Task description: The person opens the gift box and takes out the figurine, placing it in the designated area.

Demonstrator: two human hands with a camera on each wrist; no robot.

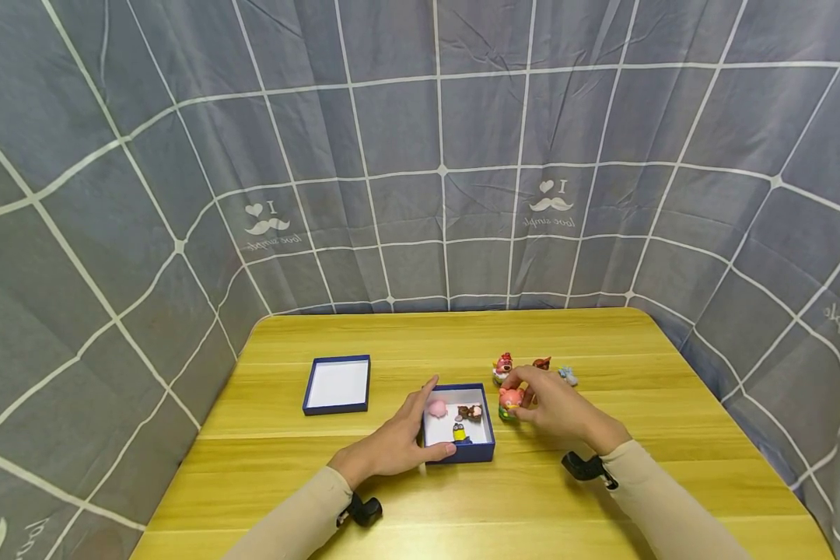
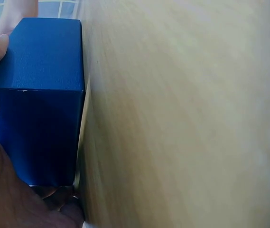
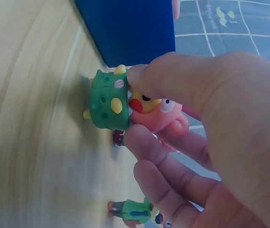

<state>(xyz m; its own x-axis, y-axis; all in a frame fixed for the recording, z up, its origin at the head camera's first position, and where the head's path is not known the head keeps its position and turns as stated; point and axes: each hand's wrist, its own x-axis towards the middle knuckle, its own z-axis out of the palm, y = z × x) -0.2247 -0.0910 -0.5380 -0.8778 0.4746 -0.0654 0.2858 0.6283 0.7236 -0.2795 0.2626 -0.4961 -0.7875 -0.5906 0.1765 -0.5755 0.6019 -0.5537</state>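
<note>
My right hand (image 1: 556, 404) pinches a pink-headed toy figure (image 1: 509, 400) with a green body, between thumb and fingers. In the right wrist view this figure (image 3: 108, 99) shows yellow spots and its base close over the table. My left hand (image 1: 395, 442) grips the left side of an open blue box (image 1: 481, 451), thumb at the front edge and fingers along the side toward the back. Inside the box lie a pink toy (image 1: 437, 408), a brown toy (image 1: 470, 412) and a yellow minion figure (image 1: 460, 432). The left wrist view shows the box's blue outer walls (image 2: 42, 57).
A blue-edged lid (image 1: 337, 385), white inside, lies left of the box. Behind my right hand stand a red-topped figure (image 1: 502, 367), a dark red toy (image 1: 542, 363) and a light blue toy (image 1: 568, 376). A grey checked curtain (image 1: 406, 210) hangs around the wooden table (image 1: 266, 451).
</note>
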